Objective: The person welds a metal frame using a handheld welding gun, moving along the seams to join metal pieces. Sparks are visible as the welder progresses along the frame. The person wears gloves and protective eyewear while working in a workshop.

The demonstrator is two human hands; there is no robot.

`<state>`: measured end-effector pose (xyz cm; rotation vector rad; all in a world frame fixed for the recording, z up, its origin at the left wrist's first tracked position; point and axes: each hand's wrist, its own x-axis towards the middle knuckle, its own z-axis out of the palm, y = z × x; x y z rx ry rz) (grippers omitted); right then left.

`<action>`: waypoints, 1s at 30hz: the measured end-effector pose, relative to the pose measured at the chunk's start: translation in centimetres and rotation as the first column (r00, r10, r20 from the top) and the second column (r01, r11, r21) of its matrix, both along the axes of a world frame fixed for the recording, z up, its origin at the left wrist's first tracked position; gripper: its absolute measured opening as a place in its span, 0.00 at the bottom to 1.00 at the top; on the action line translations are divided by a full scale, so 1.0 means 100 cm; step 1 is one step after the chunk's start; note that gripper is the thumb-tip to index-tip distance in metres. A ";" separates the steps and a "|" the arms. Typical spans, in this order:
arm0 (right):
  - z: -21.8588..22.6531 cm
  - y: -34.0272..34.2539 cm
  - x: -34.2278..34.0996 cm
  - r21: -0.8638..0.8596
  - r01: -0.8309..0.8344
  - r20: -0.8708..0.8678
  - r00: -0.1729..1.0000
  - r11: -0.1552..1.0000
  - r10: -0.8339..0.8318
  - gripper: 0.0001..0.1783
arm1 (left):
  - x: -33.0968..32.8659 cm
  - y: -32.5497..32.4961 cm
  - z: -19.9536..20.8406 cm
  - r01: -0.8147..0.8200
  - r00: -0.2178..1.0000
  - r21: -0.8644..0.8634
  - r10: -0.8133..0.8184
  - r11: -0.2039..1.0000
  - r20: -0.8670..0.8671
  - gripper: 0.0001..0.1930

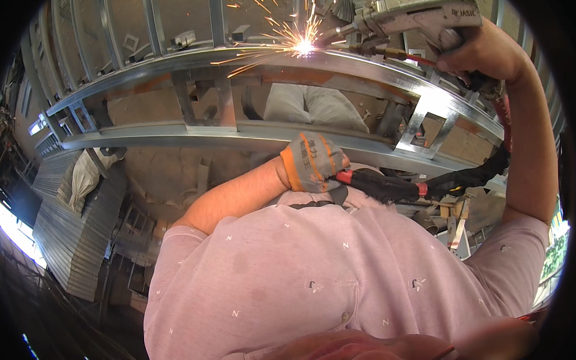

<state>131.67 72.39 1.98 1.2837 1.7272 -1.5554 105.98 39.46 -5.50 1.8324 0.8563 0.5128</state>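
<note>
My bare right hand (486, 55) is closed round the grip of a grey handheld welding gun (415, 13), raised at the upper right. Its nozzle points left at a bright weld spot (304, 47) on the top rail of a shiny metal frame (151, 65). Orange sparks spray out from there, mostly to the left and upward. In front of my belly, my left hand (313, 161), in a grey and orange glove, is closed round a thick black-sleeved cable (383, 186) with red bands. The cable runs right and up toward the gun. Glare hides the nozzle's very tip.
The frame's lower rail (172, 134) crosses just beyond my left hand, with short uprights between the rails. Long metal bars (105, 34) extend away beyond it. Offcuts (185, 39) lie on the floor. Corrugated sheets (68, 251) stand at the left, and wooden pieces (455, 215) lie at the right.
</note>
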 end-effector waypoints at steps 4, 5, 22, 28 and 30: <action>0.005 0.001 0.018 -0.057 0.107 -0.021 0.994 0.993 -0.108 0.23 | -0.004 -0.001 -0.002 0.101 0.994 -0.016 -0.102 0.995 -0.046 0.15; 0.010 0.001 0.022 -0.084 0.154 -0.041 0.987 0.984 -0.158 0.22 | -0.004 -0.001 -0.003 0.101 0.994 -0.015 -0.102 0.995 -0.034 0.15; 0.070 -0.036 0.091 0.019 0.253 0.115 0.961 0.967 -0.253 0.22 | 0.092 -0.011 -0.014 0.162 0.961 -0.073 -0.140 0.984 0.239 0.19; 0.034 -0.011 0.101 -0.064 0.084 0.076 0.994 0.994 -0.079 0.21 | 0.121 0.000 0.003 0.242 0.970 -0.071 -0.241 0.968 0.028 0.17; 0.028 -0.012 0.099 -0.051 0.060 0.032 0.998 0.997 -0.058 0.19 | 0.123 -0.003 0.001 0.208 0.978 -0.032 -0.207 0.978 0.030 0.17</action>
